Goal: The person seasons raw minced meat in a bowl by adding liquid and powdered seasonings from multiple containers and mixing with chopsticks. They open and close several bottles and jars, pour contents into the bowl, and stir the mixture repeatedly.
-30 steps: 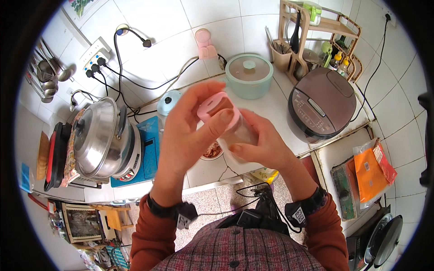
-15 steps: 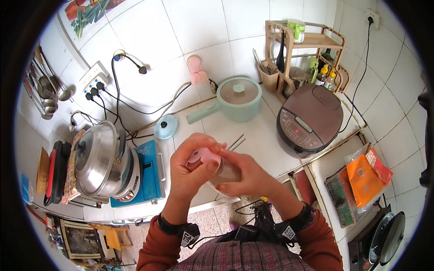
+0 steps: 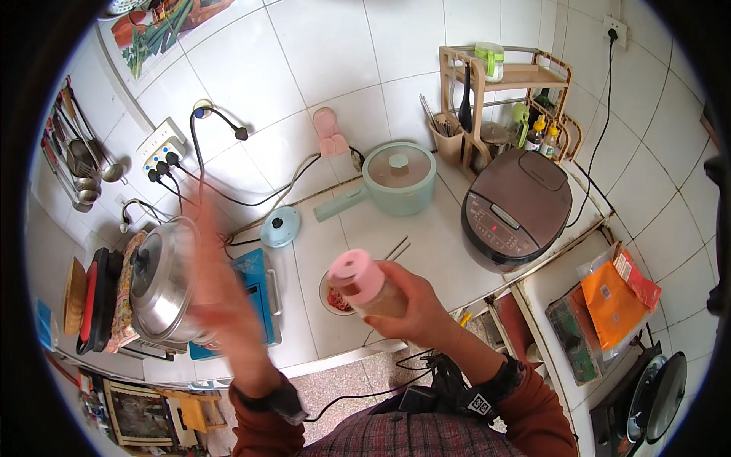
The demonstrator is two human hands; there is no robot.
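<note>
My right hand [image 3: 423, 305] is wrapped around a clear seasoning jar with a pink lid [image 3: 356, 273], tilted over the counter. Behind and below the jar sits a small bowl [image 3: 325, 295], mostly covered by it; some reddish chopped food shows inside. A pair of chopsticks [image 3: 397, 248] sticks out beyond the jar's lid. My left hand [image 3: 228, 293] is raised on the left, apart from the jar, in front of the metal steamer pot [image 3: 160, 282]. Motion smears its fingers, so their shape does not show.
A pale green lidded saucepan [image 3: 403, 190] stands at the back, beside a brown rice cooker [image 3: 518, 202]. The blue lid [image 3: 281, 227] lies left of the saucepan's handle. A wooden rack [image 3: 525, 76] holds bottles. Cords hang from the power strip [image 3: 161, 146].
My left hand has let go of the jar's top and swung left toward the steamer pot. My right hand keeps the jar, whose pink lid now shows whole, with the bowl visible beside it.
</note>
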